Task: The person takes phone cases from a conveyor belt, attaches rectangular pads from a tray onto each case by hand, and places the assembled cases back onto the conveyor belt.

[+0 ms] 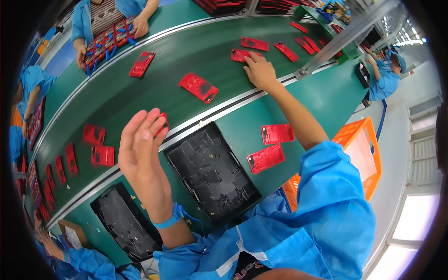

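Blue jacket cloth (pixel 333 193) fills the space closest to me, sleeves running out to both hands. Past the cuff, my left hand (pixel 145 170) is raised above the bench (pixel 242 126), a blue wristband (pixel 169 221) around its wrist, its fingers bunched and pointing away from me; a red piece (pixel 163 122) shows partly behind their tips, and I can't make out whether they touch it. To the right of that hand lies a black tray (pixel 237 208) with dark, crinkled material in it; a second black tray (pixel 125 192) sits left of the wrist. Two red cases (pixel 266 158) rest on the near side of my right hand, and an orange crate (pixel 375 158) stands right of that arm's elbow.

Farther out, my right hand (pixel 261 73) reaches over the metal rail (pixel 228 107) to the green belt (pixel 186 51). Its fingertips rest on a red case (pixel 239 55), at the right end; I can't tell whether they clamp it. The case extends leftward from those fingers, long axis roughly left to right, crosswise to my forearm. The right hand is plainly nearer it; the left is well apart. Just beyond the right fingers lies another red case (pixel 254 43), almost parallel. Across the belt, farther left, shows a co-worker's hand (pixel 141 26).
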Motion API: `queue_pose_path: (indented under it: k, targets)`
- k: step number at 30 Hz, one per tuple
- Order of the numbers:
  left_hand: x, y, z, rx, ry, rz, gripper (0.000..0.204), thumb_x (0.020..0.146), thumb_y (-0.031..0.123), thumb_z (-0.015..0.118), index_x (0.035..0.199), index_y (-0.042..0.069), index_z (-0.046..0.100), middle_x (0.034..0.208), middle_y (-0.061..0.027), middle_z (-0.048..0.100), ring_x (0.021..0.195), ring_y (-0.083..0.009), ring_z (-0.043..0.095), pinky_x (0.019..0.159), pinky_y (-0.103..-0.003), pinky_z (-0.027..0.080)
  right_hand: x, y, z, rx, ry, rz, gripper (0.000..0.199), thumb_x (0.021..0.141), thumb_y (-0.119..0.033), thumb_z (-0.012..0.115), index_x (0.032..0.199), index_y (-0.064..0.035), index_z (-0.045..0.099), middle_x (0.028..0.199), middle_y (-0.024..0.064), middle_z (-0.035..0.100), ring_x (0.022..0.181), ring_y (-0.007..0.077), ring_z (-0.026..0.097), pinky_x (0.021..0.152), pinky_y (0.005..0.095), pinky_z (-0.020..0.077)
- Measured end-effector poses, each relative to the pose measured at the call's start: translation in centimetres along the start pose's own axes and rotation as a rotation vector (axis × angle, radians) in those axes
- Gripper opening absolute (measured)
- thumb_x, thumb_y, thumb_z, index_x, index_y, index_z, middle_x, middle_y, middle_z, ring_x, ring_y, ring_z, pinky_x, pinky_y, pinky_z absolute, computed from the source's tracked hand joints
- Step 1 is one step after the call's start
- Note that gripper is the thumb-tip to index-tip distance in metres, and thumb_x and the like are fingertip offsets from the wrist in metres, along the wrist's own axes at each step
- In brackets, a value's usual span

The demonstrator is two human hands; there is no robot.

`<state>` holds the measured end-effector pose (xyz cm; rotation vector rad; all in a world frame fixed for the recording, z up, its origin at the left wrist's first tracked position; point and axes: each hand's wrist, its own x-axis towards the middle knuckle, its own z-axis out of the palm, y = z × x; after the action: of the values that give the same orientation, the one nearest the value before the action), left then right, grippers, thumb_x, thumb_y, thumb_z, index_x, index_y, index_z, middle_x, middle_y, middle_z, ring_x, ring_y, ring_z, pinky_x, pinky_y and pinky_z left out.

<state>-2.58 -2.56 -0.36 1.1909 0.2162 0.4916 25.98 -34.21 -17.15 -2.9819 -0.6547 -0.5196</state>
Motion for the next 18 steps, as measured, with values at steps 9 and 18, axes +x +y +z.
queue_pose_path:
  k: [9, 18]
  targets:
    - [1.3, -2.8, 0.0, 0.030, -0.139, -0.114, 0.032, 0.103, 0.022, 0.062, 0.122, -0.004, 0.064, 0.114, -0.0186, 0.071, 0.100, -0.0229, 0.071, 0.087, -0.032, 0.056, -2.7, -5.2, -10.1, 0.745, -0.269, 0.098, 0.052, 0.081, -0.006, 0.070, 0.132, -0.0031, 0.061, 0.121, 0.0105, 0.070, 0.076, 0.0090, 0.056, 0.074, 0.0258, 0.0509]
    - [0.6, -4.3, 1.1, 0.023, -0.413, -0.335, 0.043, 0.101, 0.018, 0.064, 0.134, -0.008, 0.053, 0.120, -0.0225, 0.067, 0.102, -0.0249, 0.073, 0.072, -0.030, 0.064, -7.6, -19.0, -18.8, 0.892, 0.152, -0.481, 0.040, 0.080, 0.004, 0.070, 0.119, -0.0042, 0.067, 0.107, 0.0131, 0.067, 0.095, 0.0331, 0.066, 0.081, 0.0411, 0.0553]
